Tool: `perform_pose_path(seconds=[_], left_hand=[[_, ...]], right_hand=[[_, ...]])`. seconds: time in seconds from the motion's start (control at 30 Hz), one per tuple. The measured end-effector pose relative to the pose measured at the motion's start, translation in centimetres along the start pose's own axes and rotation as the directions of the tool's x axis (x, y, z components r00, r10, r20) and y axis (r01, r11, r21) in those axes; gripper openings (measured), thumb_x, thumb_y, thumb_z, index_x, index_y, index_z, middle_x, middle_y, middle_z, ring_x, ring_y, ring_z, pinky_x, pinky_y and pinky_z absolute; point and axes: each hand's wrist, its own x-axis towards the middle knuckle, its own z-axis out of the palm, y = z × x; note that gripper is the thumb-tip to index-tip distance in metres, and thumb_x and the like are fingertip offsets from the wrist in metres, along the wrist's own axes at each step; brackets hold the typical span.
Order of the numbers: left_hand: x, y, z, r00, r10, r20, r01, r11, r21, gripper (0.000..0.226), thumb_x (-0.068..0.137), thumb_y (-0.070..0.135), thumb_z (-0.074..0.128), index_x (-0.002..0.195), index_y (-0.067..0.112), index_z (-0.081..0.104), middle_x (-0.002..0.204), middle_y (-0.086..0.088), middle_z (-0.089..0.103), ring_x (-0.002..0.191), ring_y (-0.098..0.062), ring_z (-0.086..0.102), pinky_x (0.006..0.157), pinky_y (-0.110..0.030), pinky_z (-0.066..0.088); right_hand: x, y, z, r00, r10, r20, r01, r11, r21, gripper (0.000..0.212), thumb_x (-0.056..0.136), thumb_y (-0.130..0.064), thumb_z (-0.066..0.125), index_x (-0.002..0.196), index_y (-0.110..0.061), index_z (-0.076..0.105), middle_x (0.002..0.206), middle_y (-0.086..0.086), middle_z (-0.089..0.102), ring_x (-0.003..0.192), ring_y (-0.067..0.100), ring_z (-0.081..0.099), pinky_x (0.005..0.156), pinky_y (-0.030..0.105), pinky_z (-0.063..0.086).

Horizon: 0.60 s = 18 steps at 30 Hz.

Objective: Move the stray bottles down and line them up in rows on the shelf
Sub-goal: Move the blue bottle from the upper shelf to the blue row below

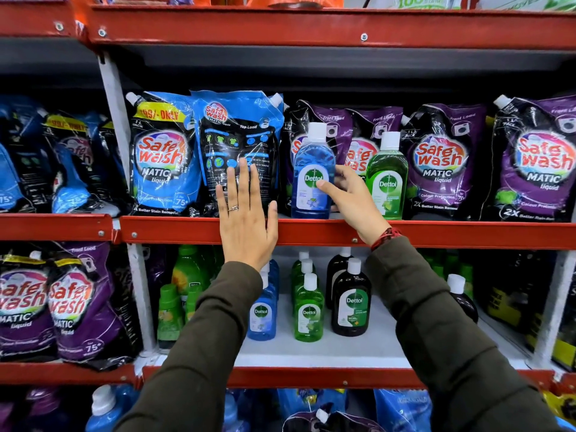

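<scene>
The blue bottle (312, 176) stands upright on the upper shelf (343, 232), in front of the purple pouches (324, 126) and beside a green bottle (387, 179). The right hand (352, 198) is closing round its label, thumb in front; whether the grip is firm cannot be told. Best to wrap it fully at the waist, lift it straight clear, then lower it into the blue row (263, 313). The left hand (246, 216) rests open and flat against the shelf edge.
</scene>
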Motion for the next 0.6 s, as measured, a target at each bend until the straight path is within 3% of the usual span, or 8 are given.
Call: perform_pose_path(seconds=[0.2,0.27,0.37,0.6], left_hand=[[0.0,0.0,-0.1,1.0,-0.002,0.01,0.002,1.0,0.016,0.07,0.107,0.041,0.029,0.164,0.009,0.004,0.174,-0.011,0.001,0.16,-0.029,-0.001,0.13,-0.05,-0.001],[0.0,0.0,-0.2,1.0,-0.002,0.02,0.002,1.0,0.008,0.07,0.107,0.042,0.029,0.164,0.009,0.004,0.174,-0.011,0.002,0.16,-0.028,-0.001,0.13,-0.05,0.0],[-0.6,-0.1,-0.6,1.0,-0.001,0.028,0.001,1.0,0.018,0.07,0.106,0.044,0.029,0.164,0.01,0.006,0.174,-0.01,0.003,0.161,-0.027,0.0,0.13,-0.048,-0.001],[-3.9,-0.4,-2.4,0.999,0.037,-0.011,-0.038,0.999,-0.037,0.066,0.106,0.035,0.033,0.163,0.012,0.013,0.174,-0.006,0.008,0.161,-0.026,0.002,0.13,-0.048,-0.003]], right_hand=[[-0.5,-2.0,-0.5,0.998,-0.065,-0.026,0.067,0.995,0.068,0.043,0.1,-0.022,0.059,0.14,-0.01,0.049,0.135,0.011,0.065,0.122,0.024,0.065,0.069,0.013,0.055],[-1.2,-2.4,-0.4,0.997,-0.077,-0.015,0.078,0.993,0.091,0.043,0.1,-0.022,0.059,0.14,-0.01,0.049,0.134,0.01,0.065,0.12,0.022,0.066,0.077,0.018,0.06],[-2.7,-2.4,-0.1,0.997,-0.081,0.0,0.081,0.991,0.11,0.046,0.099,-0.024,0.061,0.142,-0.012,0.05,0.136,0.01,0.065,0.125,0.024,0.064,0.096,0.038,0.059],[-6.8,0.0,1.1,0.996,-0.082,0.016,0.078,0.977,0.197,0.033,0.099,-0.019,0.062,0.131,-0.016,0.055,0.132,0.012,0.067,0.124,0.024,0.065,0.099,0.04,0.057]])
